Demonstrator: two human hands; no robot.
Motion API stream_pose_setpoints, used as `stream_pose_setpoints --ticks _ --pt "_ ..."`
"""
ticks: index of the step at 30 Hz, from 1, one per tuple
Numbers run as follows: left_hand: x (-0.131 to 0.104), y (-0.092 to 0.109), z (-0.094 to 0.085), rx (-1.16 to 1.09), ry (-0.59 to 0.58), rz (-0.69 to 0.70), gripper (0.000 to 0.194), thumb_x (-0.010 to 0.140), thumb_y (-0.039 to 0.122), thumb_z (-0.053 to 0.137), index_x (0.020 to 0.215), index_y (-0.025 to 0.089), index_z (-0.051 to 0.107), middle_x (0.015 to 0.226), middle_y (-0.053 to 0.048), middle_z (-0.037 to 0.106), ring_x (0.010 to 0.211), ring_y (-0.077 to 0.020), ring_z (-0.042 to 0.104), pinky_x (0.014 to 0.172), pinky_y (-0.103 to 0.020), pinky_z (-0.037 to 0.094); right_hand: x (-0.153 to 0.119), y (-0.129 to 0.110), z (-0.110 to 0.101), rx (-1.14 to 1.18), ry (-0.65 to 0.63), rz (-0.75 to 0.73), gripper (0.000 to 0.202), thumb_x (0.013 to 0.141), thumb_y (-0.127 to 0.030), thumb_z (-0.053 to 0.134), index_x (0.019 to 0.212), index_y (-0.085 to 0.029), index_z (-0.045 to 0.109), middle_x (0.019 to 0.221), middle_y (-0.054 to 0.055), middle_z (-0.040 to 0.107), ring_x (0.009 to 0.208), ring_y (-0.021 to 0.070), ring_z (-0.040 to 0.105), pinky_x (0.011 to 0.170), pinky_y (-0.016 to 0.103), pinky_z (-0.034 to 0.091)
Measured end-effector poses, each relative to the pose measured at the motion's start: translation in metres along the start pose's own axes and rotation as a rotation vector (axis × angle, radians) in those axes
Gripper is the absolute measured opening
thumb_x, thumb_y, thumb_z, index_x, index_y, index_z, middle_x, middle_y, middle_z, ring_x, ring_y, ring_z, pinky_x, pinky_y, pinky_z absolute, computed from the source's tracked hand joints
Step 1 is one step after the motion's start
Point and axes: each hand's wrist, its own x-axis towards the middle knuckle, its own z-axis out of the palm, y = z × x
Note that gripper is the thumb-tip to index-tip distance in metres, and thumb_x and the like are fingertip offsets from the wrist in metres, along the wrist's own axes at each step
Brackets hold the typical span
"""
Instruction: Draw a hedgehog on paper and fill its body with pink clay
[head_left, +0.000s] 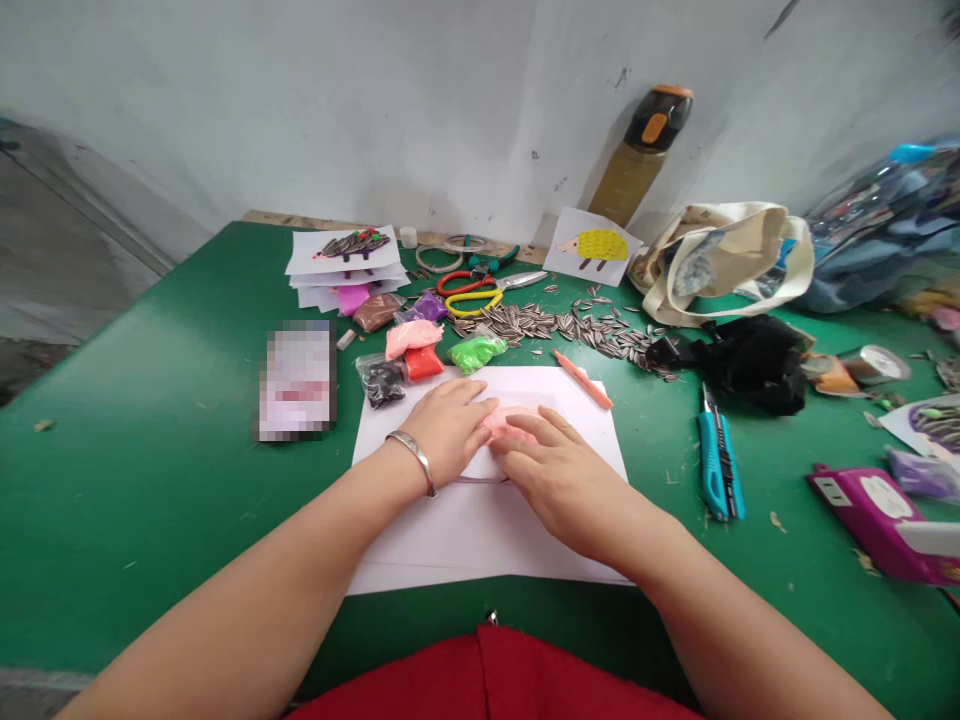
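Note:
A flattened patch of pink clay (511,424) lies on a small white card (480,466), which rests on larger white paper sheets (457,540). From the left, my left hand (444,428), with a silver bracelet at the wrist, lies flat on the card, its fingertips at the clay's edge. My right hand (564,478) has its fingers stretched out and touching the clay's right part. Neither hand grips anything. Beyond the hands, an orange pen (582,379) lies on the paper's upper right. Fingers cover part of the clay.
Bags of coloured clay (424,362), scissors (480,290) and scattered sunflower seeds (592,325) lie behind the paper. A blue utility knife (720,460) is at right, near a black bag (765,360). A hedgehog drawing (592,248) leans near a bottle (637,160). Cards (300,250) are stacked at left.

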Motion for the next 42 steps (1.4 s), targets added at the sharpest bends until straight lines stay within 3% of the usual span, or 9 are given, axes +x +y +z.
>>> stream_pose_setpoints --ticks 7,14,21,26,29,32,35,42 --pt "0.000 0.000 -0.001 -0.008 0.006 0.000 0.029 0.092 0.030 0.050 0.112 0.016 0.063 0.109 -0.012 0.058 0.100 -0.0261 0.051 0.093 -0.042 0.039 -0.004 0.013 -0.009 0.058 0.107 0.086 0.023 0.092 -0.008 0.041 0.101 -0.018 0.059 0.115 0.008 0.066 0.127 0.0292 0.045 0.105 0.054 0.037" --pt "0.000 0.002 0.003 0.001 0.026 -0.024 0.033 0.089 0.032 0.054 0.117 0.016 0.061 0.120 -0.013 0.057 0.107 -0.0270 0.051 0.095 -0.042 0.039 -0.003 0.006 -0.004 0.043 0.014 0.033 0.025 0.089 -0.004 0.044 0.102 -0.018 0.060 0.114 0.010 0.066 0.130 0.0269 0.043 0.110 0.054 0.031" --pt "-0.001 0.000 0.001 0.007 -0.010 -0.013 0.034 0.093 0.032 0.046 0.120 0.016 0.060 0.122 -0.014 0.055 0.108 -0.0273 0.050 0.096 -0.043 0.038 -0.008 0.007 -0.012 0.049 0.018 0.037 0.022 0.089 -0.004 0.042 0.092 -0.020 0.058 0.104 0.007 0.068 0.131 0.0274 0.041 0.108 0.054 0.032" --pt "-0.002 0.001 0.000 0.012 -0.036 -0.025 0.042 0.090 0.035 0.052 0.125 0.013 0.056 0.130 -0.016 0.050 0.115 -0.0292 0.047 0.101 -0.043 0.035 -0.006 0.003 -0.010 0.043 -0.010 0.017 0.021 0.088 -0.004 0.043 0.092 -0.018 0.059 0.109 0.010 0.066 0.126 0.0262 0.044 0.109 0.051 0.031" --pt "-0.001 0.003 -0.002 0.009 -0.040 -0.024 0.040 0.090 0.035 0.053 0.123 0.013 0.058 0.126 -0.016 0.052 0.112 -0.0290 0.048 0.099 -0.043 0.036 -0.003 0.005 -0.011 0.091 0.033 0.034 0.021 0.089 -0.005 0.042 0.092 -0.018 0.058 0.104 0.009 0.066 0.121 0.0257 0.047 0.104 0.048 0.035" --pt "-0.001 0.002 -0.005 -0.012 -0.052 -0.003 0.039 0.088 0.036 0.056 0.119 0.014 0.059 0.118 -0.014 0.056 0.106 -0.0286 0.050 0.096 -0.043 0.037 0.001 0.013 -0.012 0.163 0.146 0.105 0.019 0.092 -0.008 0.042 0.088 -0.018 0.058 0.095 0.008 0.065 0.102 0.0225 0.053 0.089 0.038 0.043" --pt "-0.002 -0.001 -0.007 -0.034 -0.048 0.046 0.038 0.086 0.039 0.058 0.115 0.016 0.061 0.115 -0.013 0.057 0.105 -0.0285 0.049 0.096 -0.044 0.037 0.004 0.019 -0.006 0.153 0.217 0.194 0.019 0.092 -0.011 0.044 0.082 -0.017 0.059 0.085 0.007 0.062 0.084 0.0198 0.052 0.077 0.033 0.042" --pt "-0.002 -0.004 -0.007 -0.017 -0.086 0.069 0.040 0.086 0.040 0.057 0.118 0.015 0.060 0.120 -0.014 0.054 0.110 -0.0289 0.048 0.098 -0.042 0.037 0.010 0.011 0.025 -0.080 0.177 0.171 0.017 0.091 -0.013 0.047 0.080 -0.018 0.059 0.080 0.005 0.058 0.080 0.0198 0.044 0.072 0.033 0.030"
